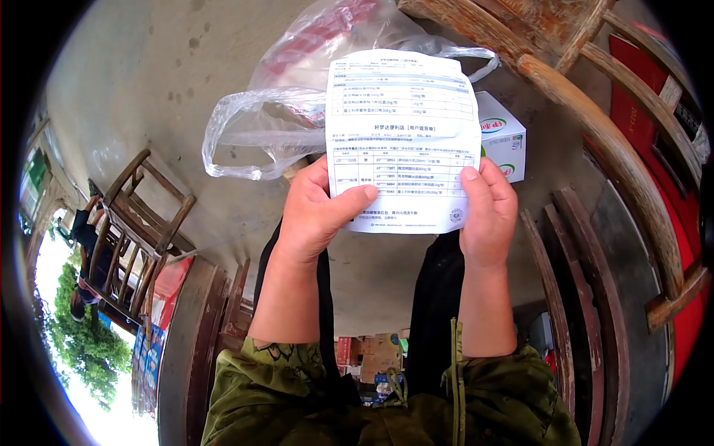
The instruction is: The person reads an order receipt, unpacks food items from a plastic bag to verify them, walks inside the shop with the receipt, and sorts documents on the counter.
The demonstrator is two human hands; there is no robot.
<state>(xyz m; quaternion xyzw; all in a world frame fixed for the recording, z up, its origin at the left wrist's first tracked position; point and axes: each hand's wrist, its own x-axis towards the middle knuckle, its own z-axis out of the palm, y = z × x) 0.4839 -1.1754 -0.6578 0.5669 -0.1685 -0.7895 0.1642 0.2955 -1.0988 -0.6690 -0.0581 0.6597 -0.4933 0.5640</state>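
Both my hands hold up a white printed receipt sheet (405, 141) with tables of text on it. My left hand (316, 204) is closed on its lower left edge, thumb lying on the front. On the lower right edge my right hand (487, 212) pinches the paper between thumb and bent fingers. Behind the sheet is a clear plastic bag (253, 137) with reddish contents, partly hidden by the paper. A white carton (502, 137) with green and red printing shows to the right of the sheet, its left part covered.
A curved wooden chair frame (602, 134) stands at the right, with red boxes (639, 82) behind it. At the left is a wooden chair (149, 204). Wooden bench slats (587, 275) lie right of my legs. Cartons (379, 353) show below between my legs.
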